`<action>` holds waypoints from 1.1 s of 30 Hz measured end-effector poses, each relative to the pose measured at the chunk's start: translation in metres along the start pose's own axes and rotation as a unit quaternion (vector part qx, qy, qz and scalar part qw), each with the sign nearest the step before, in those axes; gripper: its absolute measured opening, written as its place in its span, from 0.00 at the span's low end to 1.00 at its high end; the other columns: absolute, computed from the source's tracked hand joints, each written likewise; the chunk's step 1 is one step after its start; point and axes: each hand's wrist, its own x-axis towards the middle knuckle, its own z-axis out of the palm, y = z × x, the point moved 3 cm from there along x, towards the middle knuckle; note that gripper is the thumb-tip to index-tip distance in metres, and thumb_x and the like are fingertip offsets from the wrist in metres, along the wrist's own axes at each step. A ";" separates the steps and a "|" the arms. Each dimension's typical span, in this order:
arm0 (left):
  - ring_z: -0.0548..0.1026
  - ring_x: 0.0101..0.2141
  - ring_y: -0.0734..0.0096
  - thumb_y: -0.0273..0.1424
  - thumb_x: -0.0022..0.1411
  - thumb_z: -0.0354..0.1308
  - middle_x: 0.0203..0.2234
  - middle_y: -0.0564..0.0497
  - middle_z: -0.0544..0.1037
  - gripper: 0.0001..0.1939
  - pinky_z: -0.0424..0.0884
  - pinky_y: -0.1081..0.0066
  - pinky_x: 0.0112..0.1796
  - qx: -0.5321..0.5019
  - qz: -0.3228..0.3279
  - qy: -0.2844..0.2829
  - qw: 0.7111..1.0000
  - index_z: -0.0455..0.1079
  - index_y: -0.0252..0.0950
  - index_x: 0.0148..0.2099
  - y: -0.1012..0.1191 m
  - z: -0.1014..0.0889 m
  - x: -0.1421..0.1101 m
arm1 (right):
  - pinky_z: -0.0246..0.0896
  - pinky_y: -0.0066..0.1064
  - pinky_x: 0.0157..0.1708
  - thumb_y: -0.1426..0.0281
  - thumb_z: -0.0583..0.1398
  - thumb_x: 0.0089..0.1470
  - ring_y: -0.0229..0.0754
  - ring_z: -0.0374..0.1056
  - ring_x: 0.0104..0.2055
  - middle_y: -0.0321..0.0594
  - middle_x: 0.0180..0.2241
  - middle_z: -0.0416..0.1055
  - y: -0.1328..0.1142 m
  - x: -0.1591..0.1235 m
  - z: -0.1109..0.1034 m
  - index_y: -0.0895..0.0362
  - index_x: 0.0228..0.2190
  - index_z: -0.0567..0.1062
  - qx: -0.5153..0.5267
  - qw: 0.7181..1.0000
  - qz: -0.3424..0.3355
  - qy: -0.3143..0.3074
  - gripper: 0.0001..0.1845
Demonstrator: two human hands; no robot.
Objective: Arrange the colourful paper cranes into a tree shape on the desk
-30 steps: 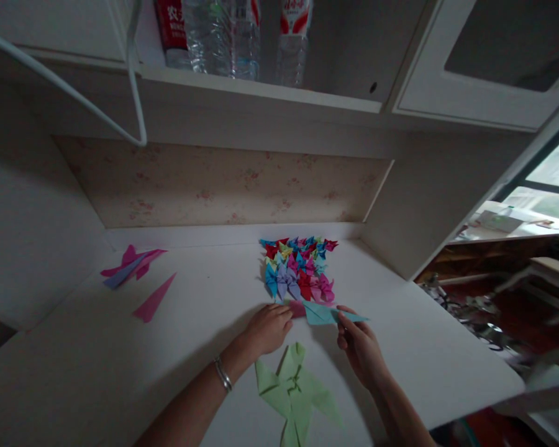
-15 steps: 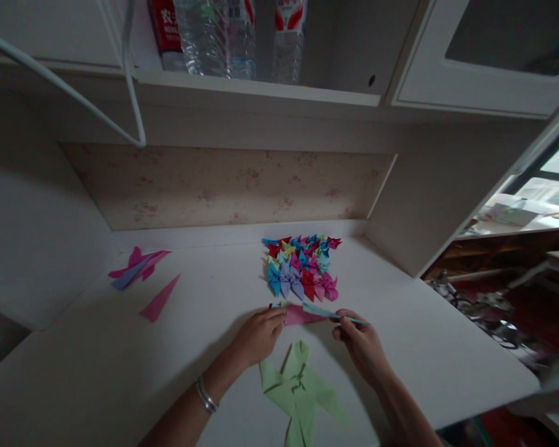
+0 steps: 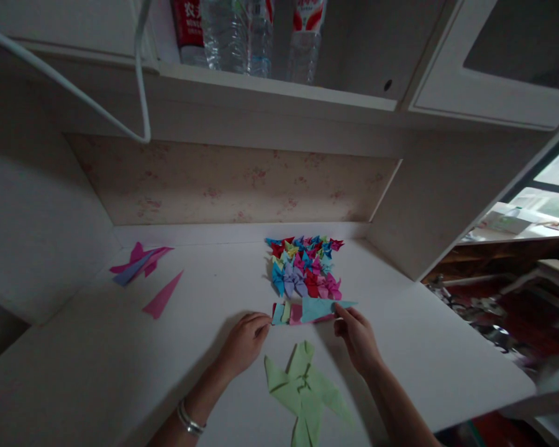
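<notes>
My right hand [image 3: 359, 338] pinches a light blue folded paper triangle [image 3: 317, 308], its point toward the right. Beneath that triangle lies a pink folded paper [image 3: 296, 314], partly covered. At the left end of the same overlapping row are a small light blue folded paper [image 3: 278, 314] and a pale green one. My left hand [image 3: 246, 341] has curled fingers, the tips pinching the row's left edge. Nearer me, a large light green origami figure [image 3: 302, 388] with spread points lies flat on the white desk [image 3: 223, 292].
Behind my hands sits a dense block of small colourful origami pieces [image 3: 305, 267]. Off to the left are a pink and purple folded paper group [image 3: 140, 264] and a single pink paper triangle [image 3: 164, 297]. Plastic bottles [image 3: 261, 37] stand on the shelf overhead; a white cable [image 3: 97, 112] hangs at upper left.
My left hand has drawn back leftward, uncovering the small light blue and pale green papers. The light blue triangle, earlier seen nearly edge-on, now shows its broad face. The view has shifted slightly.
</notes>
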 end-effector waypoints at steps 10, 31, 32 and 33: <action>0.73 0.44 0.68 0.24 0.62 0.50 0.41 0.52 0.79 0.17 0.69 0.66 0.49 0.019 0.021 -0.005 1.000 0.75 0.44 0.47 0.002 0.001 -0.004 | 0.56 0.25 0.18 0.59 0.67 0.40 0.32 0.60 0.18 0.35 0.21 0.71 0.013 0.011 0.000 0.58 0.27 0.70 -0.112 0.993 0.028 0.012 0.17; 0.70 0.47 0.65 0.25 0.63 0.52 0.47 0.54 0.77 0.18 0.66 0.61 0.50 0.095 0.067 -0.039 0.992 0.72 0.48 0.51 0.012 0.001 -0.010 | 0.60 0.32 0.28 0.58 0.54 0.53 0.45 0.72 0.28 0.38 0.29 0.78 0.008 0.003 -0.003 0.50 0.34 0.78 -0.482 0.851 -0.207 0.039 0.15; 0.70 0.47 0.65 0.25 0.63 0.52 0.47 0.55 0.77 0.17 0.66 0.61 0.49 0.096 0.066 -0.041 0.992 0.73 0.48 0.50 0.012 0.001 -0.009 | 0.60 0.32 0.29 0.58 0.54 0.54 0.45 0.72 0.28 0.39 0.30 0.78 0.008 0.000 -0.001 0.50 0.35 0.78 -0.496 0.838 -0.222 0.045 0.16; 0.70 0.47 0.65 0.25 0.64 0.52 0.48 0.55 0.77 0.17 0.66 0.62 0.49 0.097 0.066 -0.043 0.992 0.73 0.48 0.50 0.013 0.000 -0.009 | 0.61 0.32 0.30 0.58 0.53 0.55 0.45 0.72 0.30 0.39 0.32 0.78 0.009 -0.003 0.001 0.50 0.35 0.78 -0.512 0.822 -0.244 0.047 0.16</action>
